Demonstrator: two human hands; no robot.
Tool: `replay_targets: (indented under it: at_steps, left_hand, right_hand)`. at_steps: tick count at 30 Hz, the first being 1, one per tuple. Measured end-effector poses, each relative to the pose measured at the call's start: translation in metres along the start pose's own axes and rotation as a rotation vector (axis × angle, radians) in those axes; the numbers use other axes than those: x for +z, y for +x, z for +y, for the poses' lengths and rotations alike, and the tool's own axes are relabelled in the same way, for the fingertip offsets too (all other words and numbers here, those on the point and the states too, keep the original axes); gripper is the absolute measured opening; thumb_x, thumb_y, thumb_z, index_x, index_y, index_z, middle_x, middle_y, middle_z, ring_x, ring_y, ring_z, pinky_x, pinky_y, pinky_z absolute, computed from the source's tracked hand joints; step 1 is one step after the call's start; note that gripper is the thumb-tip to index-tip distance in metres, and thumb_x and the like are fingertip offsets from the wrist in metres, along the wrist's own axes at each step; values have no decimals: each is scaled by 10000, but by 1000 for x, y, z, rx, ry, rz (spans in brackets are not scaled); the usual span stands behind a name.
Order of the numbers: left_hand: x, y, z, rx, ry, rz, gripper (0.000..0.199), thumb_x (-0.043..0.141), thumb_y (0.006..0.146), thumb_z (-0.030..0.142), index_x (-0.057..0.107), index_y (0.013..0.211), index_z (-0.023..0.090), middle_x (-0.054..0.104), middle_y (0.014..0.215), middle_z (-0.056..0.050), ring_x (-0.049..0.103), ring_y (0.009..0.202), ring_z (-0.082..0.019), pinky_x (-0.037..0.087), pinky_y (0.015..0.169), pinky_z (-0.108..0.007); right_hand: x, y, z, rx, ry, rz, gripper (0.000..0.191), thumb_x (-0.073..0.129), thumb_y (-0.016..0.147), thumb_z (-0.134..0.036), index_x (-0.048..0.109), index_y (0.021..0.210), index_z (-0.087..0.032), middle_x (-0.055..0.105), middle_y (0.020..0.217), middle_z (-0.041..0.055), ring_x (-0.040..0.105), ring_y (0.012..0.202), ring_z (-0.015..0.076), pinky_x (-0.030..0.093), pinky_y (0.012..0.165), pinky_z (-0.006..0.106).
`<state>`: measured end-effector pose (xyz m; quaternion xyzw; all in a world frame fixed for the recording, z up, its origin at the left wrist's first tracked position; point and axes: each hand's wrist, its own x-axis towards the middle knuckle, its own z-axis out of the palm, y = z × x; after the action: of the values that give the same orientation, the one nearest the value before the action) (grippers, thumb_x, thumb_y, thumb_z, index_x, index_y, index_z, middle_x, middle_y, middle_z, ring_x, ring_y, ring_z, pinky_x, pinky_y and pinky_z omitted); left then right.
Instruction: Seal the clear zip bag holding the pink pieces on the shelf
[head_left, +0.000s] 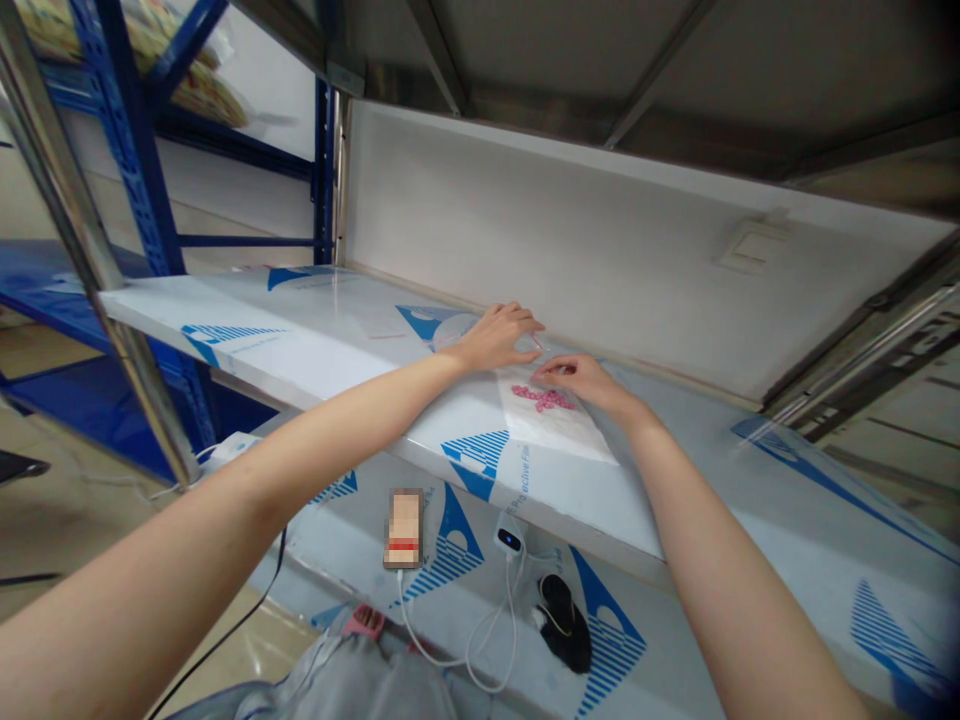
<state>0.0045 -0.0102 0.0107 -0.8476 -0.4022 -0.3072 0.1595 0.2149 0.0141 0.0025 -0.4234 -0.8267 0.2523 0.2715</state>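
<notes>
Pink beads or small pieces (544, 398) lie in a loose cluster on a white sheet (577, 435) on the upper shelf. My left hand (499, 337) is behind and to the left of the cluster, its fingers apart and curved around a small clear item (534, 343) that is hard to make out. Just behind the pink pieces is my right hand (581, 380), with thumb and fingers pinched together. Whatever sits between those fingertips is too small to tell.
The shelf (337, 340) has blue-printed film. Below it are a phone (403, 528) on a cable, a white device (509, 537) and a black object (562, 620). A metal shelf hangs overhead; a wall (570, 240) stands behind.
</notes>
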Motion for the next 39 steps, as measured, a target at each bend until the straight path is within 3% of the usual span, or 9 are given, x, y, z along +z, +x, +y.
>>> replay_targets:
  at_steps: [4, 6, 14, 21, 26, 31, 39]
  left_hand:
    - [0, 0, 2, 24, -5, -31, 429, 584, 920, 402, 603, 1266, 148, 632, 1228, -100, 498, 1190, -269, 363, 1025, -386]
    - [-1, -1, 5, 41, -17, -46, 426, 597, 912, 397, 603, 1265, 160, 631, 1222, -95, 505, 1180, -260, 372, 1020, -377]
    - [-5, -1, 10, 51, -53, -42, 419, 646, 881, 365, 611, 1247, 164, 632, 1217, -93, 518, 1168, -240, 402, 1012, -346]
    - [0, 1, 2, 14, -48, 6, 432, 609, 903, 395, 604, 1264, 157, 640, 1203, -89, 514, 1180, -258, 383, 1044, -380]
    - [-2, 2, -2, -38, -60, 63, 439, 607, 907, 379, 597, 1270, 132, 635, 1218, -108, 499, 1196, -265, 392, 1018, -382]
    - [-5, 0, -2, -54, -54, 47, 419, 605, 907, 364, 600, 1262, 140, 626, 1244, -105, 493, 1202, -261, 379, 1030, -389]
    - [-1, 1, -2, -36, -41, 30, 409, 587, 916, 373, 608, 1255, 145, 632, 1234, -105, 496, 1203, -268, 366, 1035, -397]
  right_hand:
    - [-10, -1, 2, 32, 121, 320, 207, 731, 709, -381, 742, 820, -207, 686, 815, 59, 539, 680, 182, 371, 555, 286]
    - [-12, -1, 3, 21, 140, 409, 220, 739, 684, -387, 736, 800, -200, 664, 769, 53, 507, 653, 172, 341, 535, 280]
    - [-3, 6, -3, -91, 21, 413, 327, 740, 656, -457, 770, 811, -171, 618, 622, 33, 440, 582, 153, 303, 539, 286]
    - [-10, 4, 0, -118, 16, 505, 320, 678, 723, -466, 741, 861, -183, 646, 739, 51, 453, 619, 161, 337, 563, 292]
    - [-8, 1, -1, -64, -102, 285, 273, 741, 664, -365, 726, 875, -192, 637, 812, 30, 464, 620, 146, 378, 608, 296]
    - [0, -3, -5, -68, -134, -4, 160, 708, 736, -310, 763, 851, -213, 721, 888, 52, 555, 691, 175, 416, 690, 328]
    - [6, 2, 2, -50, -120, -86, 129, 736, 727, -338, 771, 778, -224, 746, 866, 54, 641, 766, 223, 465, 759, 351]
